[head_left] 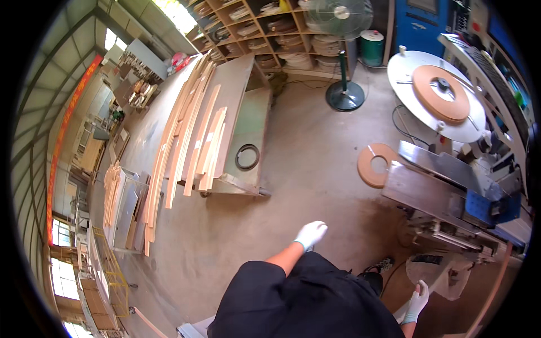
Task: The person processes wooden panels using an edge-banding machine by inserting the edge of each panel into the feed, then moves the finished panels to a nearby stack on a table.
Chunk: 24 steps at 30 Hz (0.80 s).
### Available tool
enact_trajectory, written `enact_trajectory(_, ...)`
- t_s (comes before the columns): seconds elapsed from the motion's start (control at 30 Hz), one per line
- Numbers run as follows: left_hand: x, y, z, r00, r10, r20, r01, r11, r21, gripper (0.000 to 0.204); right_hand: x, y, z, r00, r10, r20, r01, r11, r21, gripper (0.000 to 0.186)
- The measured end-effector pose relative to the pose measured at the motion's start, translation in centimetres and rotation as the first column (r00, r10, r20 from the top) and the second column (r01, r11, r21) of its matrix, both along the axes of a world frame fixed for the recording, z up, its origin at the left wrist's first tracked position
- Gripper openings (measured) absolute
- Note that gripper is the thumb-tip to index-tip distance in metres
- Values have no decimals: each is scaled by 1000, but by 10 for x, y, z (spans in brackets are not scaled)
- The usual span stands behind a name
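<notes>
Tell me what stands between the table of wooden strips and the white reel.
In the head view, a standing fan with a round base stands between the table and the white reel.

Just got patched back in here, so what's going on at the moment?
A person in dark clothing and white gloves is on the shop floor, with nothing clearly held. The left hand is in front of the body, over the floor; the right hand is low at the right, near a clear plastic bag. Ahead, wooden strips lie on a table, and a tan roll sits on a white disc.
</notes>
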<state>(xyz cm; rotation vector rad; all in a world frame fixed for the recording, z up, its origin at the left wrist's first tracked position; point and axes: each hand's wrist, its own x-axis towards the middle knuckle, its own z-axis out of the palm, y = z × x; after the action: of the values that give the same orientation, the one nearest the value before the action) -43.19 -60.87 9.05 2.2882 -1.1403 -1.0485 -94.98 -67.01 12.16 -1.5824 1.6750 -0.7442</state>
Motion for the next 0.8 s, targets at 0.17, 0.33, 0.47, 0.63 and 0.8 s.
enact_trajectory(0.17,170,162,-60,969,212,124,-243,894,377,50,83,70,-36,1000,-3,-9,5,978,211,19)
enact_trajectory(0.33,247,281,-39,923,341,177,-384,828,409,50,208,109,10,922,383,-55,-349,886,306,25)
enact_trajectory(0.47,266,313,-26,920,367,136,-391,877,278,46,248,118,-12,894,448,-22,-429,867,255,28)
enact_trajectory(0.63,285,284,-40,985,84,150,-67,991,-117,45,260,152,-10,947,262,-183,-203,935,290,35)
enact_trajectory(0.8,305,331,43,952,287,-107,-283,958,47,40,287,260,63,952,83,-296,49,909,414,45)
